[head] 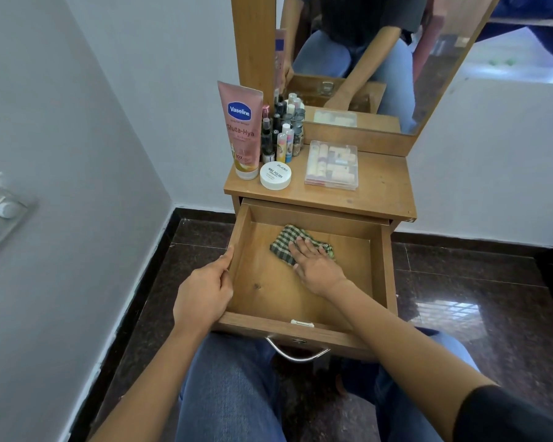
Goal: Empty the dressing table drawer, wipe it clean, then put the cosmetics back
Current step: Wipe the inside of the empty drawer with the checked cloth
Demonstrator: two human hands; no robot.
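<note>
The drawer (pixel 389 275) stands pulled out from the dressing table (pixel 384 186), with only a checked cloth (pixel 281 242) inside, lying near the middle of its back edge. The right hand (pixel 316 266) lies flat on the cloth, fingers straight and slightly spread, pressing it to the drawer floor. The left hand (pixel 205 291) curls round the drawer's left wall near the front corner. On the tabletop, a pink tube (pixel 241 129) and small bottles (pixel 284 135) crowd the back left corner, a white jar (pixel 275 175) sits by the front edge, and a clear case (pixel 331 165) lies mid-table below the mirror (pixel 364 59).
</note>
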